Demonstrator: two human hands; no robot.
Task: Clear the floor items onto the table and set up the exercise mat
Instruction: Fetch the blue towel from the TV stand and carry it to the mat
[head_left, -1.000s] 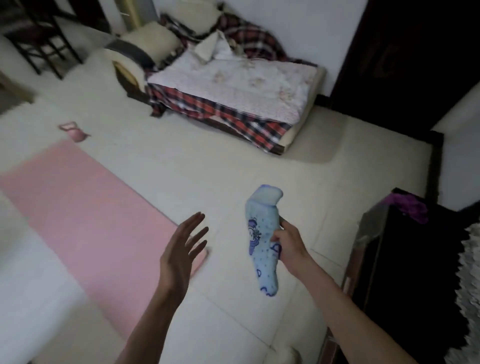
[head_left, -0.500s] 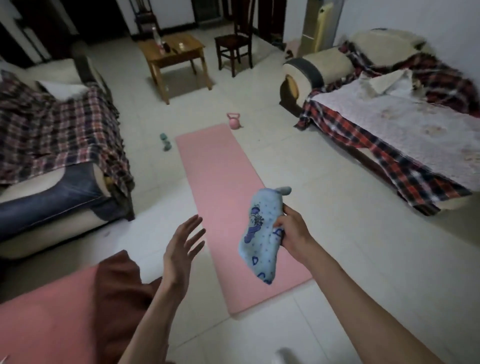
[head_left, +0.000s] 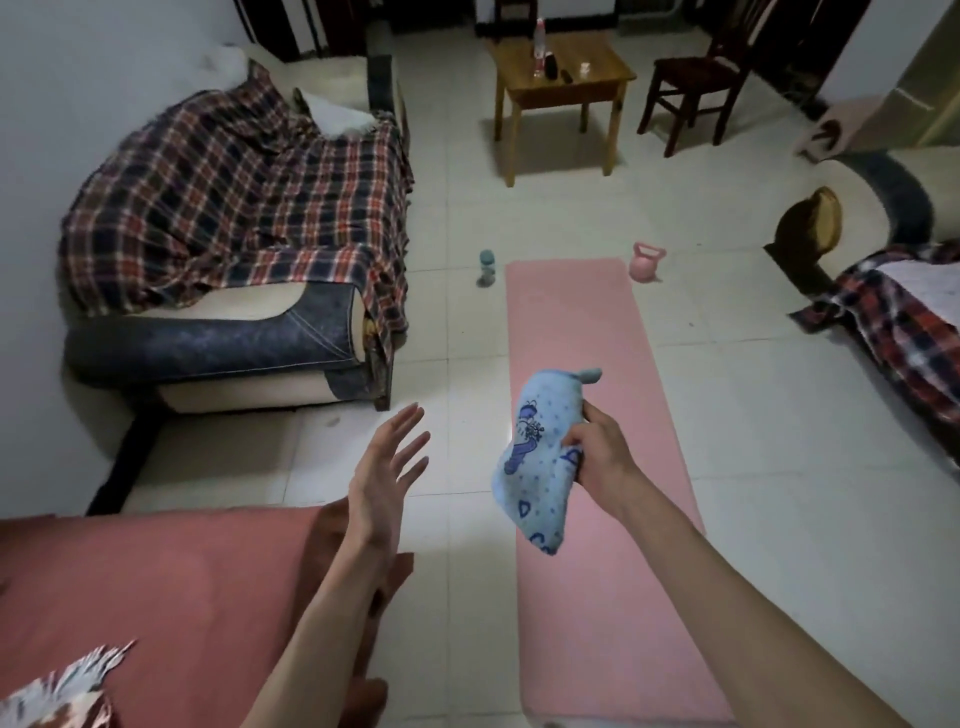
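View has swung round and the wooden table (head_left: 563, 70) now shows top centre, so delivery looks next: right hand (head_left: 597, 454) clamped on the blue sock (head_left: 537, 467) mid-frame, left hand (head_left: 387, 473) open, empty.

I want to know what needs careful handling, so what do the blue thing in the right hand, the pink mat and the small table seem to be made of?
Blue cloth: soft printed fabric, matte; it droops and folds in the right hand's grip. Exercise mat: probably foam or rubber; flat, matte, uniform pink, clean edges. Table: looks like wood with a light sheen; yellow-brown top, square legs.
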